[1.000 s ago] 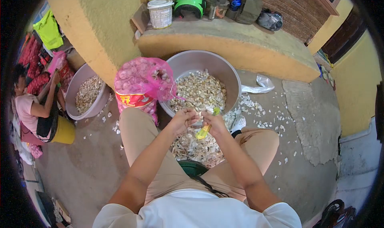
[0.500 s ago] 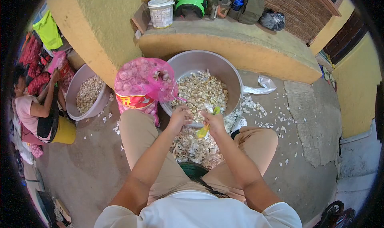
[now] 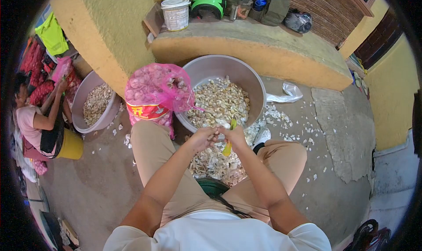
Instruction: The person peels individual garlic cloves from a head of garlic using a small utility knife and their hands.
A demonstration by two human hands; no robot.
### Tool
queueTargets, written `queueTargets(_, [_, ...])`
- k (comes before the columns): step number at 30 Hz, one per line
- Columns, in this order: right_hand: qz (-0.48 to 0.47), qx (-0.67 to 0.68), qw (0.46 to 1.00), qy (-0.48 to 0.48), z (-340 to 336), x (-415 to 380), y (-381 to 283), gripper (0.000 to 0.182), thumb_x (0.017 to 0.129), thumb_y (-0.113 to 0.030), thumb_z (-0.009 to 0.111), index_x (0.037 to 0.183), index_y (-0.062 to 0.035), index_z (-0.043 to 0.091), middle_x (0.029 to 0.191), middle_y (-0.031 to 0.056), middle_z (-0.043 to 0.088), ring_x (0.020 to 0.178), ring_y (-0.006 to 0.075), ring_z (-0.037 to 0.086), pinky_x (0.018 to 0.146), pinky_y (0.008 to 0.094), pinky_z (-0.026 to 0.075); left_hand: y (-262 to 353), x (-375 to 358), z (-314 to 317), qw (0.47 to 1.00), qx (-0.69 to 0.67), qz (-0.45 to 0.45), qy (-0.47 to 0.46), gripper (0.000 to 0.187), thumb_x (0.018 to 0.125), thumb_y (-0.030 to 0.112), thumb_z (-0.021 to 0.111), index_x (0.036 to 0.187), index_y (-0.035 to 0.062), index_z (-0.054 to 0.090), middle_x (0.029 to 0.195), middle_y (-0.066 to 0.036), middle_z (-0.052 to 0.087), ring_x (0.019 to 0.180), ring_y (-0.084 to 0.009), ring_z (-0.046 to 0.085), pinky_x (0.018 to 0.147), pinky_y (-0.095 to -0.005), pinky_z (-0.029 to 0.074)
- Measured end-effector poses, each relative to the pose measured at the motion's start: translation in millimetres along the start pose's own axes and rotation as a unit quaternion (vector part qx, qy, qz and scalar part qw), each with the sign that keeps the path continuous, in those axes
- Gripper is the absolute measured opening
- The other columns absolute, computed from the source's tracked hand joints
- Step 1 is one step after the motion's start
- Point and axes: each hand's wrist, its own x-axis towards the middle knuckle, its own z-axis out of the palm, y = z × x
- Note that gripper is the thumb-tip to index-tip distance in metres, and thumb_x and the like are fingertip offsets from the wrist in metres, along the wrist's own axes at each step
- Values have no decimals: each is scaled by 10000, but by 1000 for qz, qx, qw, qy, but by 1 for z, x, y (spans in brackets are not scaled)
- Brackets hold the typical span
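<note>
My right hand is closed around a yellow-handled knife, whose handle sticks out below the fist. Its fingertips meet those of my left hand, which is closed in a pinch; what it pinches is too small to make out. Both hands are over the near rim of a large grey basin, which holds many peeled garlic cloves. Below the hands, between my knees, lies a heap of papery garlic skins. Left of the basin stands a pink mesh sack of garlic bulbs.
A person sits at the left on a yellow bucket, beside another basin of garlic. A concrete ledge behind holds a white pail, a green helmet and bags. Skins litter the floor at right.
My hands, apart before, have come together at the fingertips. The left hand moved slightly right and down, and the knife in my right hand turned more upright.
</note>
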Motion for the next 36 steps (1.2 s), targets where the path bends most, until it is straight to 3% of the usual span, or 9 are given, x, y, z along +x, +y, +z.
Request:
queueTargets(5, [-9, 12, 1000, 20, 0, -5, 2, 313, 643, -33, 667, 913, 11, 513, 639, 50, 555, 434, 88, 440, 357, 223, 350, -1, -2, 9, 984, 149, 54, 80, 219, 846, 243, 487, 810, 36, 545, 644, -23, 505, 512, -84, 479, 424, -198, 377])
queueTargets(8, [41, 9, 999, 16, -11, 7, 20, 265, 646, -57, 686, 838, 23, 521, 643, 57, 553, 434, 92, 445, 351, 226, 341, 1, -1, 9, 960, 259, 52, 95, 256, 849, 258, 478, 799, 17, 546, 646, -39, 522, 523, -92, 498, 414, -216, 387])
queueTargets(11, [102, 52, 993, -16, -15, 9, 22, 218, 662, -75, 688, 762, 18, 517, 630, 55, 537, 425, 96, 440, 351, 227, 334, -9, 7, 4, 911, 358, 161, 122, 269, 846, 277, 480, 795, 20, 541, 621, -31, 492, 477, -101, 468, 396, -240, 394])
queueTargets(14, [138, 143, 979, -42, -10, -1, 5, 194, 672, -65, 678, 751, 12, 519, 606, 41, 513, 420, 97, 432, 357, 224, 332, -1, -1, 13, 963, 222, 108, 105, 275, 853, 288, 463, 798, 28, 531, 593, -10, 447, 455, -89, 432, 386, -239, 385])
queueTargets(17, [151, 173, 971, -67, -11, 4, 9, 168, 692, -72, 667, 750, -34, 514, 572, -7, 462, 423, 81, 410, 365, 206, 335, -5, 6, 7, 975, 159, 136, 78, 274, 857, 292, 451, 807, 32, 525, 579, 4, 410, 438, -81, 399, 383, -239, 379])
queueTargets(23, [108, 162, 980, -29, -9, 5, 18, 287, 674, -74, 681, 879, 34, 510, 661, 43, 529, 459, 98, 441, 380, 225, 348, -6, 2, 11, 948, 236, 165, 133, 286, 857, 277, 455, 796, 8, 531, 589, -13, 467, 413, -97, 428, 367, -239, 369])
queueTargets(26, [62, 83, 995, 5, -2, -1, 10, 445, 658, -74, 692, 1015, 36, 451, 702, 49, 528, 491, 104, 459, 392, 226, 356, -9, 1, 14, 892, 336, 231, 193, 295, 848, 267, 468, 751, -2, 538, 576, -23, 478, 411, -97, 439, 369, -239, 374])
queueTargets(29, [64, 106, 992, -14, -5, 6, 22, 569, 650, -77, 697, 1108, 28, 377, 749, 62, 530, 508, 111, 469, 396, 227, 360, -10, 5, 10, 937, 264, 151, 174, 276, 843, 226, 475, 679, 7, 514, 578, -35, 478, 436, -98, 438, 362, -246, 386])
queueTargets(36, [44, 74, 994, 62, -11, 18, 16, 277, 636, -104, 713, 826, -10, 533, 614, 29, 497, 468, 111, 443, 385, 237, 362, 1, 12, -8, 950, 138, 138, 242, 212, 843, 199, 456, 739, 22, 509, 616, -15, 456, 496, -98, 451, 413, -240, 403])
